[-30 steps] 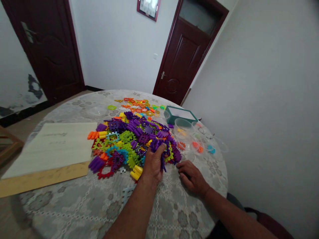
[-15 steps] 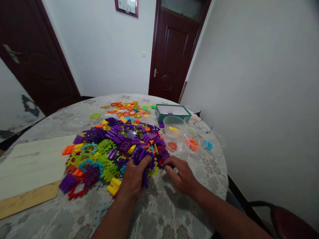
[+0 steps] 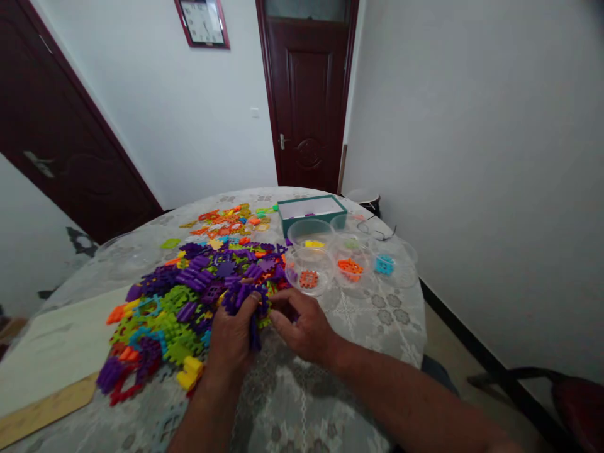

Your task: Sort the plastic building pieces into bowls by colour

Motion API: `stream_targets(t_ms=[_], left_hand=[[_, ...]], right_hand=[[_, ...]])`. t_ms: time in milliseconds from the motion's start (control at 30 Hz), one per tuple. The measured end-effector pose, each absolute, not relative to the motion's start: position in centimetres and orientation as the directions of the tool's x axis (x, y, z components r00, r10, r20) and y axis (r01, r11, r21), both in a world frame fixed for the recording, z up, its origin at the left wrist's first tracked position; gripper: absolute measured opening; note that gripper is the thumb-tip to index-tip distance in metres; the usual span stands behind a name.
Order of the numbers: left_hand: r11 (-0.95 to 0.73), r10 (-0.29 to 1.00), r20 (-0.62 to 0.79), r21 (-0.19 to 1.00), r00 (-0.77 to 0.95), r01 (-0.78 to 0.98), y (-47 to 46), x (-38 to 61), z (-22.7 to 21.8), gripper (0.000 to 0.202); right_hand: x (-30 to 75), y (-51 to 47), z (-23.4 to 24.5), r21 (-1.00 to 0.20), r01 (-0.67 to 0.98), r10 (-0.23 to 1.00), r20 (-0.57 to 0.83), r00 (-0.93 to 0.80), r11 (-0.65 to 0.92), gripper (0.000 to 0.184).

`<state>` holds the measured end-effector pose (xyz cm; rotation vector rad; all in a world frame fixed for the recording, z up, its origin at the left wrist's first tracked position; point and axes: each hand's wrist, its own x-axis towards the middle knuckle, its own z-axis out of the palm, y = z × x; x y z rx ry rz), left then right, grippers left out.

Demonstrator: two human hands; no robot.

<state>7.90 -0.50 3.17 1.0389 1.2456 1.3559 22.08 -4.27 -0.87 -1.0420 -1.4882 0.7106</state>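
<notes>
Gripped in my left hand [image 3: 236, 330] is a bunch of purple interlocking building pieces [image 3: 240, 297], with part of it hanging below the thumb. My right hand [image 3: 304, 324] is just to the right, its fingers curled and its thumb and index fingertips close to that bunch. Whatever lies between those fingertips is too small or hidden to name. Beyond both hands spreads a heap of notched plastic pieces [image 3: 182, 296] in purple, green, yellow, red and blue. Yellow tube-like pieces [image 3: 190, 372] lie just left of my left wrist.
Clear plastic bowls stand at the right; one holds an orange piece [image 3: 309, 279], another a blue piece [image 3: 384, 264]. Behind them is a green box [image 3: 311, 217] with a white inside. Orange and yellow pieces [image 3: 221, 220] lie farther back. A pale board [image 3: 51, 340] rests at left.
The view has turned to the right and up a little. My right hand has come away from the heap's right edge, closer to the purple bunch. My left hand keeps its grip.
</notes>
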Motion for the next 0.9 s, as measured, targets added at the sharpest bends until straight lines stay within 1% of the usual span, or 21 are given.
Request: stream_targets(t_ms=[67, 133, 200, 267, 333, 400, 500, 567, 633, 667, 733, 767, 833, 900], left_hand=[[0.044, 0.989, -0.067, 0.985, -0.131, -0.166, -0.4, 8.6, 2.8, 0.051], [0.091, 0.987, -0.118, 0.97, -0.106, -0.227, -0.1, 9.0, 2.3, 0.054], [0.127, 0.984, -0.153, 0.959, -0.087, -0.252, 0.1, 9.2, 1.8, 0.057], [0.15, 0.983, -0.172, 0.952, -0.062, -0.266, 0.1, 9.1, 1.3, 0.061], [0.167, 0.983, -0.181, 0.946, -0.026, -0.279, -0.1, 9.0, 0.8, 0.064], [0.179, 0.982, -0.186, 0.941, 0.002, -0.286, -0.3, 9.0, 0.5, 0.064], [0.175, 0.984, -0.177, 0.939, 0.021, -0.296, -0.4, 9.0, 0.1, 0.061], [0.171, 0.985, -0.167, 0.937, 0.042, -0.304, -0.3, 8.9, -0.1, 0.062], [0.174, 0.985, -0.169, 0.938, 0.044, -0.3, -0.2, 8.8, -0.4, 0.063], [0.177, 0.984, -0.173, 0.939, 0.04, -0.294, -0.1, 8.7, -0.5, 0.062], [0.183, 0.983, -0.181, 0.943, 0.034, -0.276, -0.2, 8.7, -0.6, 0.059], [0.188, 0.982, -0.185, 0.946, 0.036, -0.265, -0.2, 8.7, -0.6, 0.057], [0.207, 0.978, -0.2, 0.946, 0.053, -0.251, -0.5, 8.9, -0.4, 0.057], [0.228, 0.974, -0.218, 0.942, 0.066, -0.245, -0.8, 9.2, -0.1, 0.059]], right_hand=[[22.4, -4.1, -0.6, -0.883, 0.258, 0.907, 0.418, 0.054, 0.391, 0.017], [22.7, -3.6, -0.4, -0.907, 0.25, 0.926, 0.368, 0.083, 0.339, 0.015], [23.0, -3.1, -0.4, -0.946, 0.182, 0.951, 0.289, 0.107, 0.267, 0.013], [23.3, -2.6, -0.6, -0.98, 0.074, 0.973, 0.195, 0.122, 0.187, 0.012], [23.7, -2.4, -0.7, -0.99, 0.006, 0.982, 0.138, 0.128, 0.138, 0.01], [24.3, -2.4, -0.7, -0.989, 0.031, 0.979, 0.147, 0.139, 0.144, 0.008], [25.7, -2.6, 0.2, -0.965, 0.181, 0.964, 0.217, 0.153, 0.189, 0.01], [27.5, -2.6, 1.5, -0.939, 0.275, 0.959, 0.25, 0.136, 0.206, 0.013], [30.2, -2.2, 3.0, -0.92, 0.331, 0.957, 0.263, 0.125, 0.21, 0.015], [31.9, -1.8, 3.8, -0.914, 0.351, 0.952, 0.269, 0.147, 0.204, 0.016], [35.6, -0.7, 4.9, -0.893, 0.413, 0.93, 0.29, 0.227, 0.178, 0.018], [37.5, -0.1, 5.1, -0.885, 0.44, 0.902, 0.306, 0.305, 0.152, 0.018], [41.0, 1.3, 4.8, -0.885, 0.459, 0.806, 0.326, 0.495, 0.076, 0.018], [43.8, 2.6, 3.9, -0.895, 0.446, 0.712, 0.324, 0.623, 0.017, 0.018]])
